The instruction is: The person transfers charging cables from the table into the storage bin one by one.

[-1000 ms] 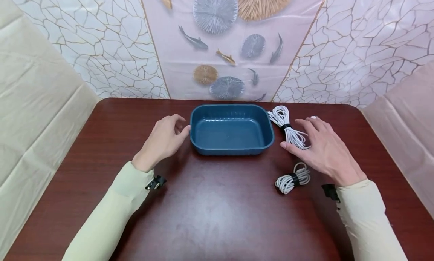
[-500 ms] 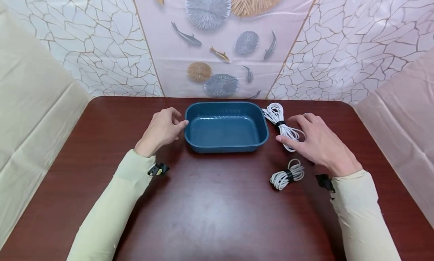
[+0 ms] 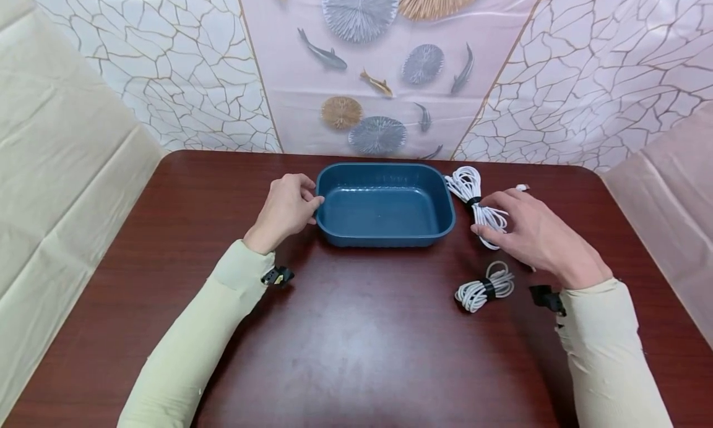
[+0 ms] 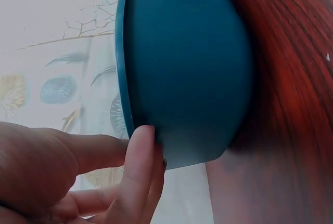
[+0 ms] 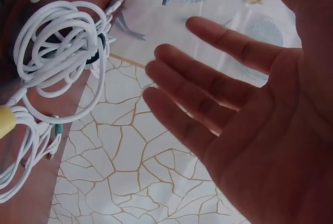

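Observation:
The left hand (image 3: 289, 205) is at the left end of a deep blue rectangular plastic bin (image 3: 384, 241). It pinches the rim, fingers (image 4: 138, 161) against the outer wall and thumb over the edge. The right hand (image 3: 535, 236) hovers over the right of the table, fingers spread and holding nothing in the right wrist view. Below its fingertips lies a white cable bundle (image 3: 465, 184) tied with a black strap, beside the bin. A smaller greyish-white cable bundle (image 3: 473, 296), also black-strapped, lies nearer the front.
More white cable (image 4: 331, 57) is not shown there, but another white coil (image 5: 23, 161) with a green-banded plug and a yellow piece (image 5: 6, 121) appears in the right wrist view. A white plug (image 3: 522, 187) shows past the right hand. Patterned wall sheeting (image 3: 195, 75) rises behind the brown table (image 3: 334, 354).
The left hand has closed in on the bin's left rim and now pinches it. The right hand stays over the white cable with little movement. The head view has shifted slightly.

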`<state>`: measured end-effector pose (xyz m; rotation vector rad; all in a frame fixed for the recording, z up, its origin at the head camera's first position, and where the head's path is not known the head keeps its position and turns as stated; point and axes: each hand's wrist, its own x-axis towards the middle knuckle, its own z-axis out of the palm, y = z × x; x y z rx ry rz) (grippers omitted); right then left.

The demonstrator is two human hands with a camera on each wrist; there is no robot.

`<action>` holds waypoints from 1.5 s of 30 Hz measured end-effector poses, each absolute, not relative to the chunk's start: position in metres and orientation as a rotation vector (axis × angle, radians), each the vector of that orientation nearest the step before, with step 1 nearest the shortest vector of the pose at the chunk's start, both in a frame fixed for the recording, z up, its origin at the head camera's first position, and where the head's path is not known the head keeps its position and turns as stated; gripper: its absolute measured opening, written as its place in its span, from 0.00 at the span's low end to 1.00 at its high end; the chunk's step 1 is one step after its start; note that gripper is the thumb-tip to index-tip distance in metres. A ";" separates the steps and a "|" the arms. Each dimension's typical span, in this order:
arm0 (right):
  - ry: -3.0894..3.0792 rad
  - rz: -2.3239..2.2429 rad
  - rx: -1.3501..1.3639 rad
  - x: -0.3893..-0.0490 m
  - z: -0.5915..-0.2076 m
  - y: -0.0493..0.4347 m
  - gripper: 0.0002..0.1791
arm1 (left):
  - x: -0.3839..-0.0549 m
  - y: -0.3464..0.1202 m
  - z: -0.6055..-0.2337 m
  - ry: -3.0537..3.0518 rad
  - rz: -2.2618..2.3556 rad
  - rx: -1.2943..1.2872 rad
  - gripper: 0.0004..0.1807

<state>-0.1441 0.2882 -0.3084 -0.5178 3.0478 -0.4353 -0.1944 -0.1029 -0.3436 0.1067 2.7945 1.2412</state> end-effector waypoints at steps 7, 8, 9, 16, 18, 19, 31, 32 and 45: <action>3.021 -0.422 -0.560 -0.144 -0.306 0.291 0.29 | -0.195 -0.102 -0.342 2.806 1.255 0.107 0.21; 3.011 -0.424 -0.555 -0.145 -0.306 0.291 0.29 | -0.195 -0.103 -0.342 2.811 1.257 0.106 0.21; 3.000 -0.425 -0.548 -0.145 -0.305 0.291 0.29 | -0.195 -0.103 -0.342 2.818 1.259 0.110 0.20; 2.936 -0.435 -0.549 -0.143 -0.303 0.292 0.30 | -0.197 -0.106 -0.343 2.832 1.256 0.180 0.18; 2.918 -0.435 -0.550 -0.142 -0.303 0.293 0.31 | -0.197 -0.106 -0.343 2.823 1.248 0.176 0.18; 2.909 -0.437 -0.555 -0.142 -0.303 0.294 0.31 | -0.197 -0.106 -0.344 2.821 1.245 0.173 0.18; 2.858 -0.459 -0.659 -0.134 -0.306 0.299 0.29 | -0.197 -0.105 -0.346 2.801 1.257 0.166 0.18; 2.853 -0.461 -0.658 -0.133 -0.306 0.299 0.28 | -0.196 -0.105 -0.346 2.801 1.255 0.165 0.19; 2.742 -0.474 -0.629 -0.125 -0.308 0.295 0.25 | -0.195 -0.105 -0.348 2.811 1.248 0.178 0.19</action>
